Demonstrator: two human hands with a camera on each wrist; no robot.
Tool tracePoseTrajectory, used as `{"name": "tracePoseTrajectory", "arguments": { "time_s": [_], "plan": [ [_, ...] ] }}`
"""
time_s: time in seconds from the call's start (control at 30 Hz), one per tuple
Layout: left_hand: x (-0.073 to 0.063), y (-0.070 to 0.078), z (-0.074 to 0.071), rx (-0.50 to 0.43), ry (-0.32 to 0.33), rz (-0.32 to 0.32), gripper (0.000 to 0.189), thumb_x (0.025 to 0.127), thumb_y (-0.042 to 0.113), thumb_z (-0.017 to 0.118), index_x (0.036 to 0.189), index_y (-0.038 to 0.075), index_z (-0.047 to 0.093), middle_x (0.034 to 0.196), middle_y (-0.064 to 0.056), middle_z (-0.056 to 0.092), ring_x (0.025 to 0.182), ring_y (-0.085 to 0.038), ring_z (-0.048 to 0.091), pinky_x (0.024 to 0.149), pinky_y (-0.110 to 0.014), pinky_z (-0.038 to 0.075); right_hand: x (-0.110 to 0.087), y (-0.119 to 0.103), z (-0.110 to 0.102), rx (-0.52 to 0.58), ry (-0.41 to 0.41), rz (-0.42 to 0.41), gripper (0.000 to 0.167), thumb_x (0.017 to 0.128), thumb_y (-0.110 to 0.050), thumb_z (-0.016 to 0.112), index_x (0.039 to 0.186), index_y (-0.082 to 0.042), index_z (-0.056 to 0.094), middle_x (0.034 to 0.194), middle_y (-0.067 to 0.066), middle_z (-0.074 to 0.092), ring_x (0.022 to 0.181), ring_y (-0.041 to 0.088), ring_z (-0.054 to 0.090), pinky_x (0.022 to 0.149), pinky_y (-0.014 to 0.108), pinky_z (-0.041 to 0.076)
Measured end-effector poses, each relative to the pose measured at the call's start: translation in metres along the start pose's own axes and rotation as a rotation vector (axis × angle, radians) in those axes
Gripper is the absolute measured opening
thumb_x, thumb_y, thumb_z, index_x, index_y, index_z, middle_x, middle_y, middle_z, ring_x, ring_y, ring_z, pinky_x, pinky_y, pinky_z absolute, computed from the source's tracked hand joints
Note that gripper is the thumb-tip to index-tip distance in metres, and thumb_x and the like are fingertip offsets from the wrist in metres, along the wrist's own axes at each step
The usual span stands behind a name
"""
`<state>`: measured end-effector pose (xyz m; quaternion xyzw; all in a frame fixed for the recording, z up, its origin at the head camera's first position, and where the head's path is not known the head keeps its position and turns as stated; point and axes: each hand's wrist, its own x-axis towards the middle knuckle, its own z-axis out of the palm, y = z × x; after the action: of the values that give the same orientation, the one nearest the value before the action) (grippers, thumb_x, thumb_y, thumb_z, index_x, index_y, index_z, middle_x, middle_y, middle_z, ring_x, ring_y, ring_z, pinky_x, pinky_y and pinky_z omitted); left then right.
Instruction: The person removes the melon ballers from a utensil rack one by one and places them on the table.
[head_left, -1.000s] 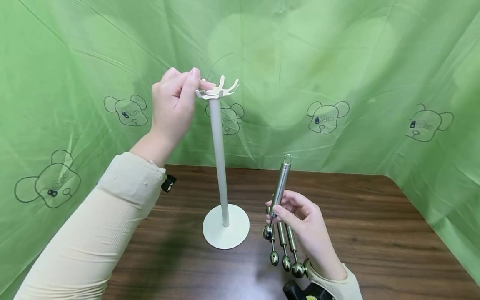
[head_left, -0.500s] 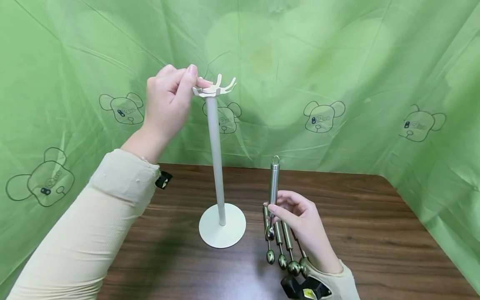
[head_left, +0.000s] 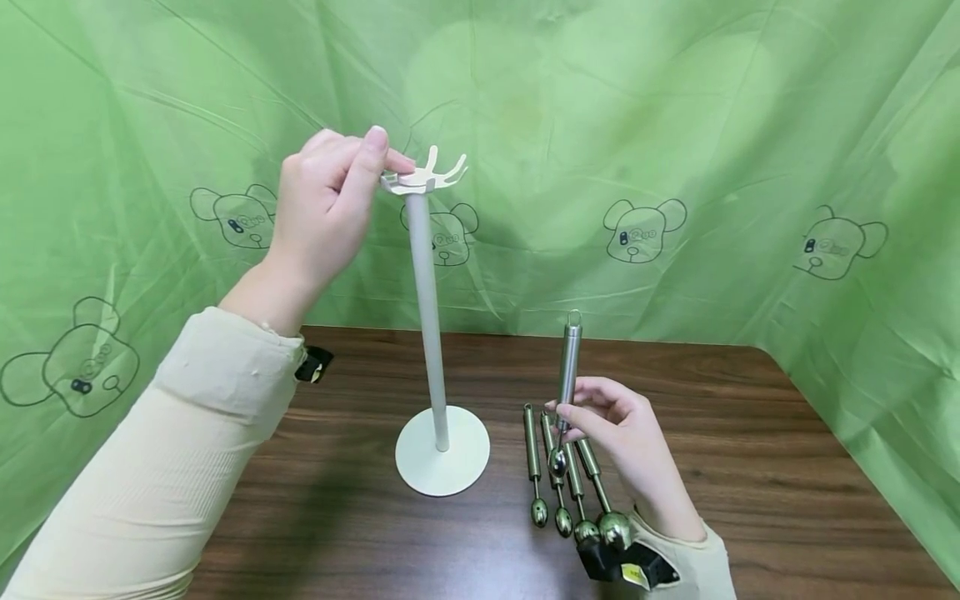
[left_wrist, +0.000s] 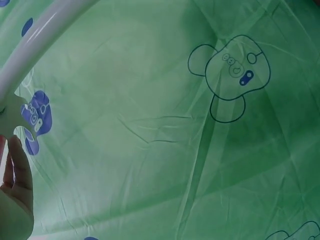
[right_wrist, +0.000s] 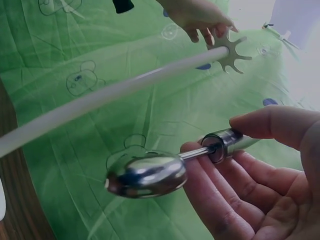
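Observation:
My left hand [head_left: 322, 196] pinches the hooked top [head_left: 426, 181] of a tall white stand [head_left: 427, 300] at its left side. The prongs on the right of that top carry nothing. My right hand [head_left: 626, 437] holds a steel melon baller [head_left: 570, 358] between thumb and fingers, low on its handle, with the hanging loop up and the scoop down. In the right wrist view the shiny oval scoop [right_wrist: 147, 175] shows a small hole at its tip. Several more melon ballers [head_left: 532, 446] lie side by side on the table beneath my right hand, partly hidden by it and the wrist camera.
The stand's round white base [head_left: 420, 467] sits on the dark wooden table [head_left: 720, 500]. A green cloth [head_left: 555, 108] with bear-head drawings hangs behind and at both sides.
The held melon baller swings left, then back right, with its handle now nearly upright. More of the lying melon ballers shows. My left hand stays at the stand's top.

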<state>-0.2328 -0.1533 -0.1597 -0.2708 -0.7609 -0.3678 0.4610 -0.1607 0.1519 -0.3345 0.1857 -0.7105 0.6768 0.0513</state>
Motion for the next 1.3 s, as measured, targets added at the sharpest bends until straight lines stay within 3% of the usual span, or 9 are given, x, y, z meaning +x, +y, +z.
{"name": "tracePoseTrajectory", "arguments": {
  "time_s": [0.3,0.57,0.83,1.03,1.3],
  "plan": [
    [-0.004,0.003,0.001,-0.004,0.056,0.096,0.036,0.101,0.018,0.048,0.090,-0.001,0.077,0.084,-0.018,0.075,0.082,0.010,0.045,0.076,-0.021,0.035,0.002,0.002,-0.012,-0.030,-0.007,0.040,0.016,0.090,0.001,0.065,0.104,-0.008,0.066,0.090,0.001,0.075,0.074,0.014,0.073,0.067,0.034,0.060],
    [-0.008,0.015,0.001,0.056,0.054,0.082,0.032,0.099,0.020,0.054,0.091,0.001,0.078,0.093,-0.015,0.077,0.085,-0.029,0.057,0.068,-0.019,0.035,0.003,0.001,-0.020,-0.122,-0.001,0.078,0.027,0.090,0.001,0.065,0.110,0.016,0.058,0.086,-0.009,0.071,0.070,0.011,0.071,0.066,0.030,0.060],
    [-0.012,0.015,0.002,0.090,0.045,0.092,0.032,0.100,0.020,0.053,0.092,0.002,0.078,0.096,-0.013,0.077,0.086,-0.029,0.059,0.064,-0.015,0.037,0.007,0.008,-0.028,-0.197,0.004,0.126,0.029,0.089,0.001,0.065,0.112,0.017,0.057,0.083,-0.011,0.067,0.065,0.008,0.068,0.064,0.033,0.060],
    [-0.013,0.013,0.004,0.105,0.059,0.113,0.033,0.100,0.021,0.053,0.093,0.001,0.078,0.096,-0.014,0.077,0.083,-0.030,0.058,0.064,-0.014,0.037,0.010,0.014,-0.037,-0.269,0.003,0.196,0.033,0.088,-0.003,0.067,0.114,0.015,0.057,0.086,0.001,0.067,0.062,0.009,0.067,0.063,0.033,0.060],
    [-0.013,0.011,0.007,0.101,0.066,0.123,0.032,0.100,0.020,0.053,0.095,0.000,0.077,0.098,-0.015,0.077,0.083,-0.030,0.062,0.064,-0.014,0.037,0.014,0.034,-0.056,-0.342,-0.063,0.336,0.034,0.089,-0.008,0.066,0.112,0.015,0.056,0.085,0.013,0.069,0.064,0.016,0.068,0.062,0.032,0.060]
  ]
}}
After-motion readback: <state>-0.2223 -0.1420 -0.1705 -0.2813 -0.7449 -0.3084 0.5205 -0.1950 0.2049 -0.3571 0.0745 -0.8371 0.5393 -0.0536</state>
